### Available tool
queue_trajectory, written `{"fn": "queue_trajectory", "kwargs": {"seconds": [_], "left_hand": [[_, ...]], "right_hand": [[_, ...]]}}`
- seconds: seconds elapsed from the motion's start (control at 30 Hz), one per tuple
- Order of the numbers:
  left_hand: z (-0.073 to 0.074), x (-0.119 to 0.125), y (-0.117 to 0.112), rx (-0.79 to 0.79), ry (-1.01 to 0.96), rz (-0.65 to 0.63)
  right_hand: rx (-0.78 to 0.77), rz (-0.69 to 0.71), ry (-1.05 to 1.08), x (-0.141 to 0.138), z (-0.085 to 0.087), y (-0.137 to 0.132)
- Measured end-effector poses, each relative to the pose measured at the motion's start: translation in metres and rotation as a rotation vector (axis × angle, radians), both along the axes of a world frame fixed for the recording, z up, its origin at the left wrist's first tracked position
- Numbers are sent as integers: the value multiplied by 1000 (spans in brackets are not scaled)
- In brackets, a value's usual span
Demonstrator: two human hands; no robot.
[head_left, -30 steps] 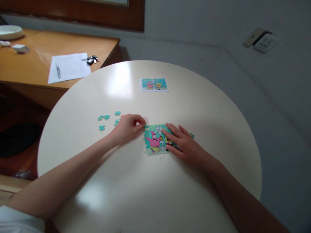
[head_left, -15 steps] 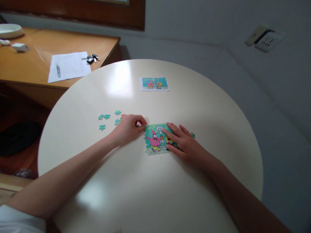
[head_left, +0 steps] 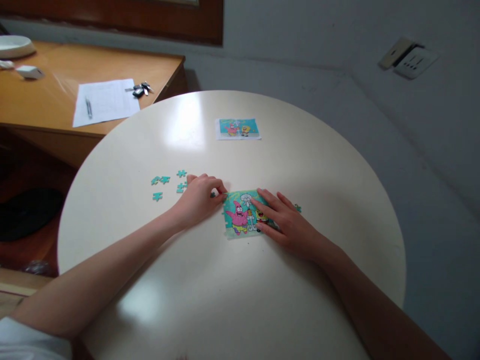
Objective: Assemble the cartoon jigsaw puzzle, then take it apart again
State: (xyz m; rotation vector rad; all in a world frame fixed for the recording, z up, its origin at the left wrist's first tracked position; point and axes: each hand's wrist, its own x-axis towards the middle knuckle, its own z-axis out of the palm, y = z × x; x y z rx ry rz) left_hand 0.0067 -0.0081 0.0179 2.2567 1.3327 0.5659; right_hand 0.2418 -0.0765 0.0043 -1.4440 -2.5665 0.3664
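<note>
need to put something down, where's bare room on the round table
Free: the round table on the near side of the puzzle, between the forearms; also right of the printed picture, beyond the right hand. Crowded: at the puzzle, and beside the left hand, where loose pieces lie.

No words, brands or numbers could be read anywhere. The white sheet [head_left: 107,106] on the wooden desk carried faint print, too small and blurred to make out. Yellowish marks ran along the top of the partly built puzzle [head_left: 239,222] and of the small printed picture [head_left: 244,129] beyond it, but no letters could be told there. The wall socket [head_left: 415,63] showed only dark slots and holes, nothing legible.
</note>
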Motion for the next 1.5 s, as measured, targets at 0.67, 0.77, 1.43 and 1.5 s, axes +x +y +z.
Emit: {"fn": "queue_trajectory", "kwargs": {"seconds": [0.67, 0.77, 1.43, 1.5], "left_hand": [[-6, -3, -4, 124, 106, -69], [-6, -8, -6, 126, 126, -102], [1, -18, -15, 241, 334, -185], [-1, -19, -14, 244, 324, -188]], "right_hand": [[-12, -34, 51, -1, 1, 0], [19, -62, 166, 2, -1, 1], [372, -454, 618, 31, -3, 16], [385, -474, 632, 33, -4, 17]]}}
